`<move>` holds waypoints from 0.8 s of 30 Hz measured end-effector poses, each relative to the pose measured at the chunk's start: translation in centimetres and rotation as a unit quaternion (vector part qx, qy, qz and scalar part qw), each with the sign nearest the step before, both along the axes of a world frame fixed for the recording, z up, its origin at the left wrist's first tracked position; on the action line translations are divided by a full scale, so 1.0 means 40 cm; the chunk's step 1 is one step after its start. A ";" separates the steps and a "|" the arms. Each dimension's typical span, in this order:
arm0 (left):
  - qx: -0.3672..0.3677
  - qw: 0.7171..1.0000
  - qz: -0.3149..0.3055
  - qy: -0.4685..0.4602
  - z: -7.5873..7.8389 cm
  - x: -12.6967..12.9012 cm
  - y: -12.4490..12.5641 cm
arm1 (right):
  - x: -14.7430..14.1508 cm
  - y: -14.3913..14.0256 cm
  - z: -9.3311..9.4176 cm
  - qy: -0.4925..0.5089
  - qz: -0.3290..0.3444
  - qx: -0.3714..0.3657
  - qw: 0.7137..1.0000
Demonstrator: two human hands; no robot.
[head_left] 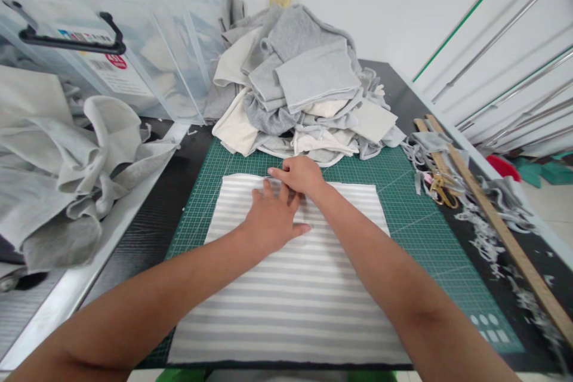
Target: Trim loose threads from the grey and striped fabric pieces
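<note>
A grey-and-white striped piece of fabric [286, 304] lies spread flat on a green cutting mat [425, 245]. Over its upper middle, my left hand [271, 218] rests palm down with the fingers spread, pressing on the cloth. My right hand [302, 176] is at the fabric's far edge, just beyond the left fingertips and partly overlapping them. Its fingers are bent, closed at the cloth's edge; the fingertips are partly hidden. The far edge looks slightly wavy beside the hands.
Behind the mat rises a heap of grey and cream fabric pieces [313, 77]. A clear plastic box [134, 71] stands at the back left, near loose grey cloth [89, 161]. Along the right lie a wooden ruler [505, 233], gold-handled scissors [443, 193] and fabric scraps [486, 242].
</note>
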State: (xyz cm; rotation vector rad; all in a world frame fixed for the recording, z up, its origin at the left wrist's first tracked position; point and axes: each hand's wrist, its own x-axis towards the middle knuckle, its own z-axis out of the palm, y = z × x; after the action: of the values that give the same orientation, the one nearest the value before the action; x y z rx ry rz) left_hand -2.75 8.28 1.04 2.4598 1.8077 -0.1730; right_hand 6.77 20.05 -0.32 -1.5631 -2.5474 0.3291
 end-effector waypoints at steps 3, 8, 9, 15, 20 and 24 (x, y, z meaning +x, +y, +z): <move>-0.003 1.000 0.001 0.000 0.003 0.001 0.000 | -0.004 -0.001 0.001 -0.005 0.001 -0.003 1.000; 0.006 1.000 -0.001 0.000 0.000 0.001 -0.002 | -0.011 0.000 0.002 -0.001 0.016 0.003 1.000; 0.006 1.000 -0.001 0.000 0.000 0.001 -0.002 | -0.012 0.002 0.004 -0.003 0.017 -0.001 1.000; -0.005 1.000 0.003 -0.001 -0.002 0.001 0.000 | -0.021 0.025 0.017 -0.019 0.031 -0.039 0.999; -0.002 1.000 0.003 -0.009 -0.007 -0.001 0.000 | -0.029 0.032 0.013 -0.033 0.020 -0.030 0.999; 0.007 1.000 0.001 -0.017 -0.002 -0.006 -0.002 | -0.021 0.020 0.007 -0.025 0.009 -0.022 0.999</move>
State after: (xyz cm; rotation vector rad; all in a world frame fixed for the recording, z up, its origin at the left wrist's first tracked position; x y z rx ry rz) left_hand -2.99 8.18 0.96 2.4542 1.8047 -0.1190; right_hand 5.92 20.84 -0.03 -1.5837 -2.6098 0.3541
